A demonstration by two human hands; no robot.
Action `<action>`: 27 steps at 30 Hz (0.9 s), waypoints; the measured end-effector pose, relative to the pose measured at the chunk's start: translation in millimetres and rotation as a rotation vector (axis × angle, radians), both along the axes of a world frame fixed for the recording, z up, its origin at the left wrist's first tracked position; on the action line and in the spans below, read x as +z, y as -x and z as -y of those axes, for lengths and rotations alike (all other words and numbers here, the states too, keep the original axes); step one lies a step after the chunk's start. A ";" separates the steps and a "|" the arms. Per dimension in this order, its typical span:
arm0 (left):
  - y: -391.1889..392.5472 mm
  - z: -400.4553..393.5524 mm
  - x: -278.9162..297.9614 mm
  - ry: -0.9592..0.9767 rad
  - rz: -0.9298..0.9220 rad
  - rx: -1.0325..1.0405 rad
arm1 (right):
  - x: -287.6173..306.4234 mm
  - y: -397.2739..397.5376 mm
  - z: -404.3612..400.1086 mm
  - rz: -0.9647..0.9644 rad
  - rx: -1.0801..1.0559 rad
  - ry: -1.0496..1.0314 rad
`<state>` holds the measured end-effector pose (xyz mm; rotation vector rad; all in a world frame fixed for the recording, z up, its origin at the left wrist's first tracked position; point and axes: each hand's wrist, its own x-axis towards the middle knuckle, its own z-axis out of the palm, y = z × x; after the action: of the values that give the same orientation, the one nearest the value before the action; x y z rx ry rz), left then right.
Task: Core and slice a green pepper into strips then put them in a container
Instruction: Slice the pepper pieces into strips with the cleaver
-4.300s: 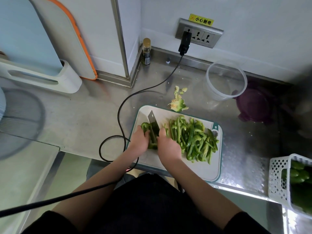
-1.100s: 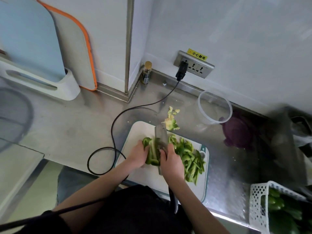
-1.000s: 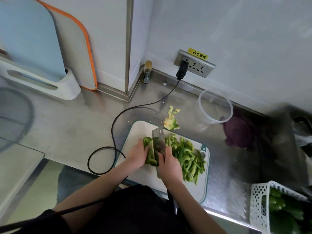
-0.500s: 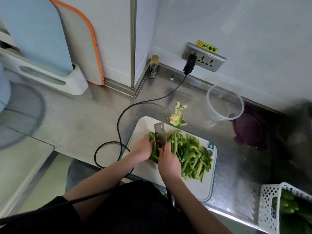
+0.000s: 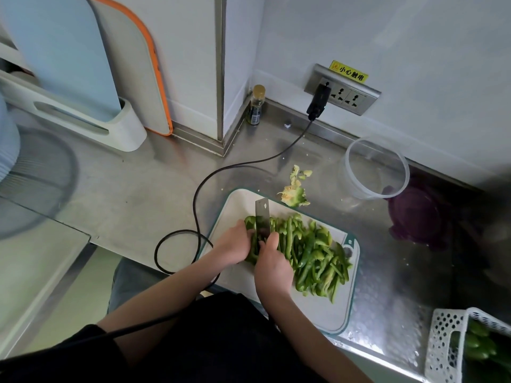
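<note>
A white cutting board (image 5: 318,308) with a teal rim lies on the steel counter. On it, my left hand (image 5: 233,246) holds down an uncut piece of green pepper (image 5: 250,223) with curled fingers. My right hand (image 5: 272,268) grips the handle of a cleaver (image 5: 262,217), whose blade stands upright against the pepper beside my left fingers. A pile of cut pepper strips (image 5: 315,252) covers the board's right half. The pepper core (image 5: 294,193) lies just beyond the board. A clear round container (image 5: 376,167) stands empty at the back right.
A black cable (image 5: 199,194) runs from the wall socket (image 5: 343,91) and loops left of the board. A purple lid (image 5: 417,214) lies right of the container. A white basket (image 5: 448,346) with green peppers sits at the bottom right. A small bottle (image 5: 255,105) stands in the corner.
The cleaver has worked leftward through the pepper piece and the strip pile has grown. The camera view has shifted slightly; both hands stay at the same place on the board.
</note>
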<state>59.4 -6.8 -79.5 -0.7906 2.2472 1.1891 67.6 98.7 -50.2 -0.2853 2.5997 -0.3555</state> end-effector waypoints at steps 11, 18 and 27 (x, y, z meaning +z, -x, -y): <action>-3.0 -8.2 -2.2 -0.024 -0.027 0.132 | 1.8 5.0 -6.1 -0.127 -0.011 -0.004; -6.7 -12.4 -0.7 -0.045 -0.044 0.179 | -3.7 14.0 -26.9 0.005 -0.179 0.137; -5.6 -13.5 -0.3 0.019 -0.068 0.135 | -3.2 11.2 -26.0 0.039 -0.058 0.064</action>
<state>64.9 6.7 -79.8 -0.9357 2.2938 1.2763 56.3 124.7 -53.4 -0.2236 2.5656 -0.4610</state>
